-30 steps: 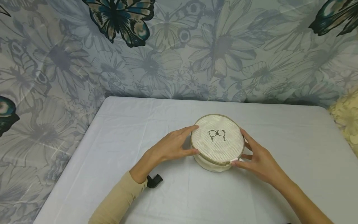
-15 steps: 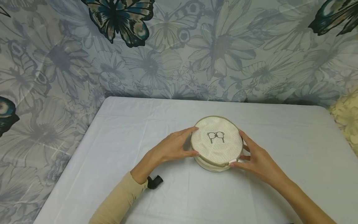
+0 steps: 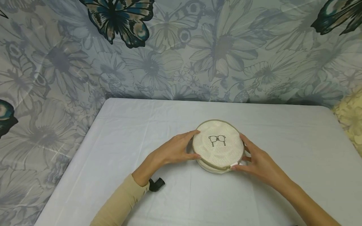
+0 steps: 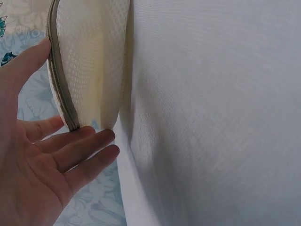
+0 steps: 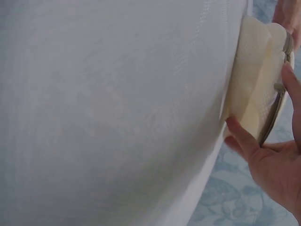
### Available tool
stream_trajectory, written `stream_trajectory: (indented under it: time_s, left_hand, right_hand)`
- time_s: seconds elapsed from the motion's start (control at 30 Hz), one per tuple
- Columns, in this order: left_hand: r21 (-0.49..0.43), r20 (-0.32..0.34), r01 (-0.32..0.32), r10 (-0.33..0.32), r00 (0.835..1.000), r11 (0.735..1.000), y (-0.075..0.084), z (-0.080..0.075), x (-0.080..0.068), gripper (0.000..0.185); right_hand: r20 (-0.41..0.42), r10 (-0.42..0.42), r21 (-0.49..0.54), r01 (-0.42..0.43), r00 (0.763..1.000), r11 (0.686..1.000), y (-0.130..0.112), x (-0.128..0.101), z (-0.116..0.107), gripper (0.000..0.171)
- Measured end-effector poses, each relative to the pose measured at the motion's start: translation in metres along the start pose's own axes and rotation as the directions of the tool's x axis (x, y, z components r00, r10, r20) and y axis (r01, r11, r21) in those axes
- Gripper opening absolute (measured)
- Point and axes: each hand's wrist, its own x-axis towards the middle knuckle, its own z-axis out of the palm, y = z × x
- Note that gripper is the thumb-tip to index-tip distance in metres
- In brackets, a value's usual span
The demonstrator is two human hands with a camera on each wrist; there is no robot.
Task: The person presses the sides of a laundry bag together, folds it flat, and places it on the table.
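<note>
Your beige sleeve (image 3: 121,199) enters farthest left, a black wrist mount (image 3: 157,184) at its cuff, just behind your left hand (image 3: 176,149). That hand grips the left edge of a round mesh laundry bag (image 3: 218,153), thumb and fingertips set apart along the rim, the lower fingers against its side. Between your two grips, the cream bag appears to rest on the white cloth-covered table (image 3: 147,135), its top tipped slightly toward you, a stitched outline motif (image 3: 217,140) facing up. The olive-edged zipper (image 4: 61,89) runs beneath your left thumb. By the look of it, the lid is in place and the zipper done up wherever it shows; its far side is hidden, so full closure cannot be confirmed. At right, your right hand (image 3: 258,160) grips the opposite edge, thumb on the near rim beside a white tag (image 3: 234,164) and the zipper pull (image 5: 279,87), fingers around the side wall. The handling seems well along, with the bag settled between your palms; letting go remains undone. Whether anything lies inside, you cannot tell from here.
</note>
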Motion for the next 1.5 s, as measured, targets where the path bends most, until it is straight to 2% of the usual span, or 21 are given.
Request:
stream_trajectory:
  time_s: [0.37,0.73,1.43,1.5]
  left_hand:
    - [0.038,0.006,0.011,-0.012,1.0,0.999,0.0,0.005,0.0,0.094]
    - [0.042,0.002,0.022,-0.022,1.0,0.999,0.0,0.009,0.0,0.094]
    - [0.101,-0.018,0.01,-0.008,1.0,0.995,0.004,0.013,0.0,0.09]
    - [0.118,-0.011,0.01,-0.009,1.0,0.993,0.004,0.013,-0.002,0.089]
  right_hand:
    - [0.035,-0.006,-0.038,0.007,0.999,0.999,0.002,0.001,0.002,0.119]
    - [0.036,-0.017,-0.063,0.019,0.999,0.998,0.0,0.001,0.003,0.118]
    - [0.056,-0.034,-0.089,0.039,0.998,0.995,-0.001,0.005,0.005,0.117]
    - [0.057,-0.034,-0.117,0.04,0.998,0.992,-0.002,0.005,0.004,0.117]
